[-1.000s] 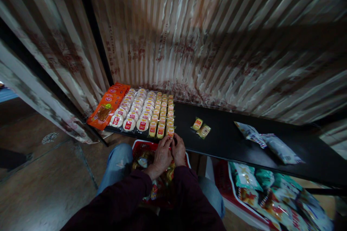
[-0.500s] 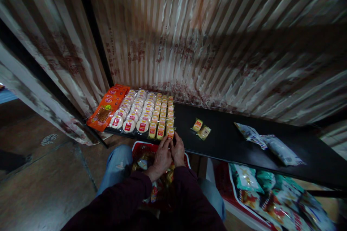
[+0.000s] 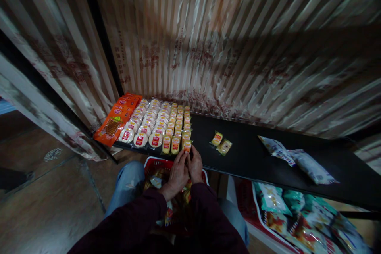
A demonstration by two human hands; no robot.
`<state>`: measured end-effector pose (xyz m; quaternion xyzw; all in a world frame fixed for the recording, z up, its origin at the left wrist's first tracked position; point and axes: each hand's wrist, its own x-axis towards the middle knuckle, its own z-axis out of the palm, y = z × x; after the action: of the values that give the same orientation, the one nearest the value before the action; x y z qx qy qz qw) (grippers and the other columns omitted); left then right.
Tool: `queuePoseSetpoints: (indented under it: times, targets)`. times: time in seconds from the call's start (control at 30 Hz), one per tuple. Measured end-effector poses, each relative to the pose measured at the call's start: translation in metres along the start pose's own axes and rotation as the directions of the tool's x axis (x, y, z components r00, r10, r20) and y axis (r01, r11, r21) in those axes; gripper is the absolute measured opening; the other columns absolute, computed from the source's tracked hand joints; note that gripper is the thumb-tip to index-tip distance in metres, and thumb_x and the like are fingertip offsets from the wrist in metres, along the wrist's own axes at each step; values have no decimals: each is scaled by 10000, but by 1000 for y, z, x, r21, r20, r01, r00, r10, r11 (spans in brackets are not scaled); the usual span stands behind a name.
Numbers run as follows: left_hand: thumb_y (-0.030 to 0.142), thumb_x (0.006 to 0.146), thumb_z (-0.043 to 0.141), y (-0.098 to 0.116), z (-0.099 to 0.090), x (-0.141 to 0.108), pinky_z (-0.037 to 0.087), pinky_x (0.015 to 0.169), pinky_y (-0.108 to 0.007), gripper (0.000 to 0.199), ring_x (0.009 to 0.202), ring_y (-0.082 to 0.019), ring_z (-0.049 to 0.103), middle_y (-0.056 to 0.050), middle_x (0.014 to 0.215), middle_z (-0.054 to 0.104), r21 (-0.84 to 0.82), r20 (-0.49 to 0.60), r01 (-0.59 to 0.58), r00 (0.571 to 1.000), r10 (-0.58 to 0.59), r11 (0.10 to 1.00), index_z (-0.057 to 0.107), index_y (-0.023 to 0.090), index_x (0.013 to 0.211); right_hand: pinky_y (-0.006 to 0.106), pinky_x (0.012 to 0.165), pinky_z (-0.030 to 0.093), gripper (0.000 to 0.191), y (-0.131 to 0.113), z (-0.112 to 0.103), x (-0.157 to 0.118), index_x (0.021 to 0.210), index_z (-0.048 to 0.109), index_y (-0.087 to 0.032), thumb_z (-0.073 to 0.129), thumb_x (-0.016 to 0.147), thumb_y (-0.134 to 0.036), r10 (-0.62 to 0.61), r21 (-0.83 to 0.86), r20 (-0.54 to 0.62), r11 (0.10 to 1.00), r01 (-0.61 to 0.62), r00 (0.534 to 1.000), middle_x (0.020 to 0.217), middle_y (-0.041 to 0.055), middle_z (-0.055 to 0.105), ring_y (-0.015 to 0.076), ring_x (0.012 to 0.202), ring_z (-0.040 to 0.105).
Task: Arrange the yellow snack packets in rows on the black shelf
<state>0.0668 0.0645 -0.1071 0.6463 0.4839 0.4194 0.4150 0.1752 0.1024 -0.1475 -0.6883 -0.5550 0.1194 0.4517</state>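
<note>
At the front end of the rightmost row, a small yellow snack packet (image 3: 186,145) with a red label is pinched between my two hands. My left hand (image 3: 178,172) grips its left side, and my right hand (image 3: 195,165) grips its right side. Rows of matching packets (image 3: 175,143) lie directly left of it on the black shelf (image 3: 244,158). Farther left are rows of round white wrapped crackers (image 3: 140,139), then orange snack bags (image 3: 111,127). Two loose yellow packets, one of them face up (image 3: 217,138), lie to the right of my hands.
Between my knees stands a red basket (image 3: 149,162) of mixed packets. Two silvery bags, one nearer (image 3: 312,166), rest on the shelf's right part. Below is a white-rimmed crate (image 3: 260,216) of green and red bags. A striped curtain (image 3: 190,47) hangs behind; a black post (image 3: 102,31) rises left.
The view has shifted very slightly. Both hands stay on the same packet at the row's front, with no clear movement of the goods.
</note>
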Motion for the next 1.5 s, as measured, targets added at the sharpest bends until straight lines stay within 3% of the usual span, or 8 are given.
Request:
queuePoseSetpoints:
  times: [0.27,0.73,0.9,1.1,1.2,1.3,1.5]
  targets:
    - [-31,707,389,-1,0,3,306,1199,-417,663,1399,-210,384,-158,1481,432,70,14,-14,1000,13,997,514,104,1344,445,949,453,510,-8,-1,2,1231,586,-130,389,871,-432,18,9,9,1000,-18,1000,1145,166,663,271,1057,587]
    - [-41,708,398,-7,-2,2,293,1202,-424,690,1416,-200,356,-131,1505,405,36,23,-34,999,33,999,490,152,1364,460,968,449,492,-8,0,2,1183,619,-124,406,870,-439,22,47,4,999,-22,1000,1141,174,662,271,1056,586]
    - [-41,749,371,-20,4,0,305,1197,-389,674,1428,-181,333,-116,1522,378,80,51,-66,997,62,995,463,168,1382,449,975,451,475,-9,-6,-1,1156,636,-139,413,875,-451,24,87,12,996,-25,1000,1137,159,668,258,1056,593]
    - [2,811,403,-36,10,0,356,1164,-421,573,1395,-218,391,-118,1458,469,206,50,-101,994,92,973,498,181,1347,440,982,450,527,-15,-15,0,1140,643,-124,364,911,-508,70,128,-26,990,-66,997,1132,173,664,252,1059,599]
    - [8,844,406,-36,9,1,410,1118,-438,535,1361,-241,438,-145,1443,487,394,103,-227,974,202,891,504,167,1346,444,1003,435,579,-17,-16,5,1134,647,-124,345,905,-562,88,151,-55,985,-79,995,1146,177,658,256,1086,591]
    - [64,898,427,-33,5,3,417,1103,-446,453,1367,-249,423,-138,1442,495,581,196,-376,925,324,722,519,158,1331,435,1054,391,625,-18,-15,14,1194,620,-130,316,902,-592,148,190,-65,973,-134,987,1235,171,628,251,1170,555]
    - [201,941,443,-32,-1,14,348,1135,-441,389,1423,-251,328,-92,1514,415,743,258,-479,850,460,468,541,146,1314,396,1156,272,772,-22,-10,40,1366,498,-129,298,864,-680,298,332,55,895,-299,953,1462,149,470,239,1370,404]
